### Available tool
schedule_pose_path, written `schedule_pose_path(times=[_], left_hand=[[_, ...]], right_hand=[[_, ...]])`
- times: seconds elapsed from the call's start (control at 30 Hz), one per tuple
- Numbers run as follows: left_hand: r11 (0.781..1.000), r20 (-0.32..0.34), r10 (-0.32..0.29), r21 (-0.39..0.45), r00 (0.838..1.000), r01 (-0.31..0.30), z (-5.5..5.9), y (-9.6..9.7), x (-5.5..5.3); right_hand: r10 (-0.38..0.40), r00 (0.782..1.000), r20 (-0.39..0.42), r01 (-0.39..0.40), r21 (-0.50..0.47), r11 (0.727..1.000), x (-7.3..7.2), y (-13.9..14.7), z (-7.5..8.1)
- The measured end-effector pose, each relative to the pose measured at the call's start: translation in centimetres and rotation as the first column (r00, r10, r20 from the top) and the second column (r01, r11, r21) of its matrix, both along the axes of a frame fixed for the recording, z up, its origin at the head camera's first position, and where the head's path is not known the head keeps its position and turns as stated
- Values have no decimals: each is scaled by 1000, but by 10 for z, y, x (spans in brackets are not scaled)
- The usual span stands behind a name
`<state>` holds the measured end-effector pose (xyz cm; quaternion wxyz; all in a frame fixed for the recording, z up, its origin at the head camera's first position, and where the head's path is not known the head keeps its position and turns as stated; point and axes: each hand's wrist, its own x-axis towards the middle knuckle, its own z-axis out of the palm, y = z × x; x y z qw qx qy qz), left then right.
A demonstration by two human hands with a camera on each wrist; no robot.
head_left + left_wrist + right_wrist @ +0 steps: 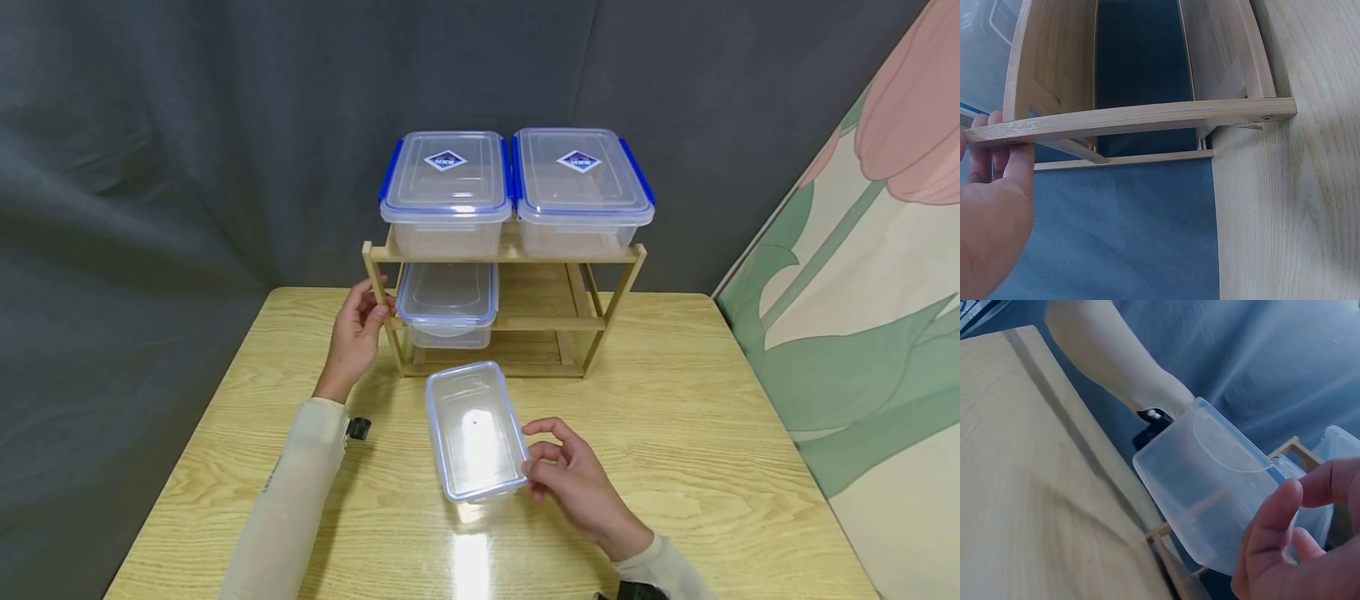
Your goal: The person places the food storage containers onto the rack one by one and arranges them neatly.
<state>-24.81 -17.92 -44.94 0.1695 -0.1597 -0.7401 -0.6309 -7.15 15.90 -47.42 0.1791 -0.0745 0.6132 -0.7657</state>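
A clear rectangular plastic container (459,417) with a pale blue rim is in front of the wooden rack (517,323). At its right side, my right hand (581,483) pinches the rim between thumb and fingers. The right wrist view has the container (1200,481) tilted, its side wall facing the camera and the thumb (1275,515) right at the rim. My left hand (358,337) grips the rack's left front post, its fingers wrapped round the wood (1129,119) in the left wrist view. Close beside those fingers, another clear container (448,292) sits on the middle shelf.
Two larger lidded boxes (450,179) (585,179) with blue side clips stand side by side on the rack's top. The wood-grain table (675,400) ends at a dark curtain (300,125) behind and on the left. A flower-patterned panel (862,333) borders the right.
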Motion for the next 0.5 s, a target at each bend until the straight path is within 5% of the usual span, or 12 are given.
schedule_pose_path(times=[0.5], left_hand=[[1000,-13,-10,5,1000,10,-2,0,-1]], right_hand=[[12,994,-110,-19,-60,998,0,27,19]])
